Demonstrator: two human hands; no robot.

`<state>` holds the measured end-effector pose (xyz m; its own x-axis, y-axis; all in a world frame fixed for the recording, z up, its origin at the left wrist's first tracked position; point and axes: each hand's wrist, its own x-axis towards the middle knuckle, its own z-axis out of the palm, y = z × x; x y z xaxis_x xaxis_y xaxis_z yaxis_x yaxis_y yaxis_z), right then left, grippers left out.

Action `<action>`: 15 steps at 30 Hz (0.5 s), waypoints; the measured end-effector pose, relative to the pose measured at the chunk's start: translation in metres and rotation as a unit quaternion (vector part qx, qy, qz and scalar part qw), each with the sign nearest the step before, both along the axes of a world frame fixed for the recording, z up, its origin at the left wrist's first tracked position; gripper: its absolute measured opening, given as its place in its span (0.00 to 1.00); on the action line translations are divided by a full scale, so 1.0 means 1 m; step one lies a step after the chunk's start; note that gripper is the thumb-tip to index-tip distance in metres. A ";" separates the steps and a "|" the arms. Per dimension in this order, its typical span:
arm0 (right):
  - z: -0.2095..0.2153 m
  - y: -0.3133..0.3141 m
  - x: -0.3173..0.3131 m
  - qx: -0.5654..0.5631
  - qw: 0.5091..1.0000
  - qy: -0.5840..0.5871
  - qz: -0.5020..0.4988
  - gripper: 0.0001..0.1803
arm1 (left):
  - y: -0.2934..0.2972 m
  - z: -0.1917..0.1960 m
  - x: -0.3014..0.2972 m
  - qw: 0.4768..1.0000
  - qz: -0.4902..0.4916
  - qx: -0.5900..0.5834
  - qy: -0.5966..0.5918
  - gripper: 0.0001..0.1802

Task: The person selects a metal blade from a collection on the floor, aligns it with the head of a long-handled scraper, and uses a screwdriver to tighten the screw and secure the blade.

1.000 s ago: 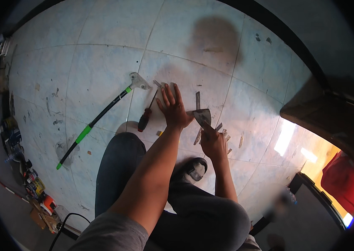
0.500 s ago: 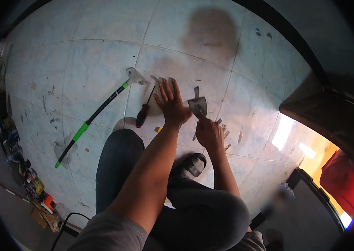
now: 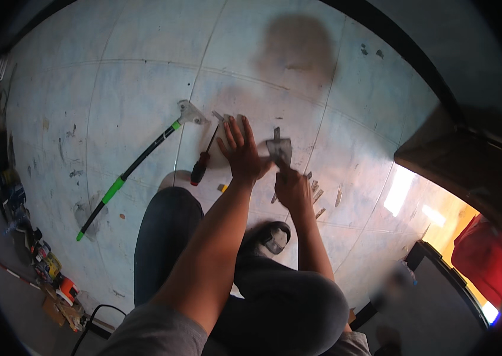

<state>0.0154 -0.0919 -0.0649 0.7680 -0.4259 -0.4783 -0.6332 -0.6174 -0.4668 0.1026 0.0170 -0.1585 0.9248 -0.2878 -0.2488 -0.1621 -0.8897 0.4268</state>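
My left hand lies flat on the pale tiled floor, fingers spread, holding nothing. Close to its right, my right hand is wrapped round the handle of a putty knife. The wide metal blade is angled down at the floor, beside my left thumb. Just beyond the blade's edge lies a narrow dark strip. Several thin loose strips are scattered to the right of my right hand. A screwdriver with a red and black handle rests left of my left hand, its tip near a small metal piece.
A long-handled scraper, black and green, lies on the tiles at left. Tools and boxes line the left side. A dark wooden piece of furniture and a red cloth stand at right. My shoe is below my hands.
The view has shifted slightly. The putty knife has edged a little forward toward the dark strip; my left hand stays flat in the same place.
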 end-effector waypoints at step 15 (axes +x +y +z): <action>0.002 -0.006 0.001 0.006 1.000 0.004 -0.018 0.24 | -0.009 0.005 0.005 0.999 -0.011 0.040 0.032 0.89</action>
